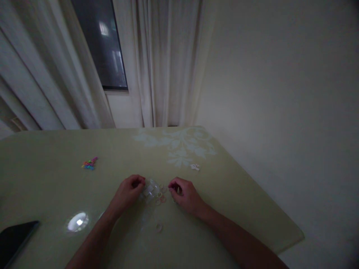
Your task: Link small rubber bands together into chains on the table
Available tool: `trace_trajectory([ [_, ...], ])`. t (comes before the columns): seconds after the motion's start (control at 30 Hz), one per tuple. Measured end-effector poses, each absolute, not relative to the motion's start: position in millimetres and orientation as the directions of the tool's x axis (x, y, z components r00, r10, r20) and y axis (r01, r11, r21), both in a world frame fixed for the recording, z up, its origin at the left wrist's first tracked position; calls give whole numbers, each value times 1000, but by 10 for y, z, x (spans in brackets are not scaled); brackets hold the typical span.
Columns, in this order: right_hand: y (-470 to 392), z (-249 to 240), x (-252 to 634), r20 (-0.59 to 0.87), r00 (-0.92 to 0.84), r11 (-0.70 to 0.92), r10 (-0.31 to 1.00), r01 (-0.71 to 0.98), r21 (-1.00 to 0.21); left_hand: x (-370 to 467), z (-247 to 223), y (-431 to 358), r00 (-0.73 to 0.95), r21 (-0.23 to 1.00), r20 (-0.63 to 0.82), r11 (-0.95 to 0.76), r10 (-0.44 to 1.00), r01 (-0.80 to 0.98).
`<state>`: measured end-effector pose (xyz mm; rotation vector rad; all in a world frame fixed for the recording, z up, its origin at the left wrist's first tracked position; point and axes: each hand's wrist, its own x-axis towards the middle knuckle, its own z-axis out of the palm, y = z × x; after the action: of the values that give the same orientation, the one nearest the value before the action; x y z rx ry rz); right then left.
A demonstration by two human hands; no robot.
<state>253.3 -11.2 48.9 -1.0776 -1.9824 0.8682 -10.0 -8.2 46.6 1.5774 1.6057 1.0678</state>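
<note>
My left hand (131, 188) is closed, thumb and fingertips pinched at the left edge of some clear, shiny plastic packaging (150, 189) on the table. Just right of the plastic lies a loose cluster of small pale and pinkish rings (159, 195). My right hand (184, 192) hovers beside these rings with its fingertips pressed together. Whatever may be between its fingers is too small to make out. Another pale ring (159, 227) lies apart, nearer to me.
Small multicoloured pieces (89, 163) sit in a heap at the left. A few small white pieces (195, 167) lie beyond my right hand. A dark flat device (17, 239) rests at the near left of the greenish table (224, 186). Curtains and a wall stand behind.
</note>
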Motion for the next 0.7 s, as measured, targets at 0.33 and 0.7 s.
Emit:
trace_trajectory([
  [0.33, -56, 527, 2595, 280, -408, 456, 869, 439, -774, -100, 499, -97, -83, 877, 107, -54, 991, 478],
  [0.7, -150, 417, 2504, 255, -697, 703, 671, 487, -518, -148, 479, -97, -59, 860, 102, -58, 993, 507],
])
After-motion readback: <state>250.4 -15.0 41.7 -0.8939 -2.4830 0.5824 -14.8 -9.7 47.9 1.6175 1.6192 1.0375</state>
